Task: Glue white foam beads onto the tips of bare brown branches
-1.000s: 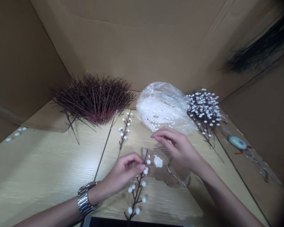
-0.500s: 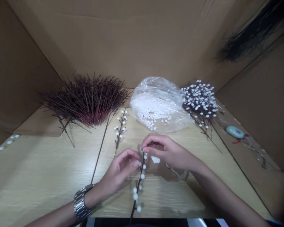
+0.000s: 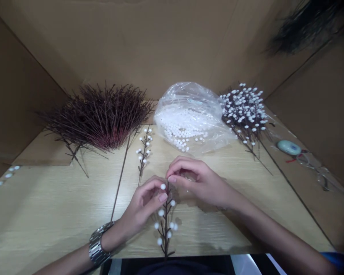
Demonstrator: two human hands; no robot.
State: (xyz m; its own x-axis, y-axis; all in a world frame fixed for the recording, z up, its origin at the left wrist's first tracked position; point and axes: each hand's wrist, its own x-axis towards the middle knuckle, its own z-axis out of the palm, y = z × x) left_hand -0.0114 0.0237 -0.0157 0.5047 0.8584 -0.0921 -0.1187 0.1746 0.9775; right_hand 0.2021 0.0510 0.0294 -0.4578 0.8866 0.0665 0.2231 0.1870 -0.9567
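A dark brown twig [image 3: 166, 225] with several white balls stands between my hands near the table's front edge. My left hand [image 3: 149, 196] pinches the twig's upper part, thumb and index finger beside a white ball [image 3: 163, 186]. At the twig's top end, the thumb and index finger of my right hand [image 3: 189, 177] are pressed together; anything small between them is hidden. Behind my hands lies another twig with white balls [image 3: 144, 151]. A clear plastic bag [image 3: 189, 118] of white balls rests farther back.
Bare brown twigs [image 3: 103, 118] are heaped at back left, with ball-tipped twigs [image 3: 245, 110] at back right. A pale green oval object [image 3: 288, 147] and glasses [image 3: 312, 162] lie right. Loose white balls [image 3: 8, 175] sit far left. Cardboard walls [image 3: 149, 46] surround the table.
The twig has turned, so its side branches and balls now spread to both sides. My right hand has shifted slightly left, still at the tip. The view has tilted a little.
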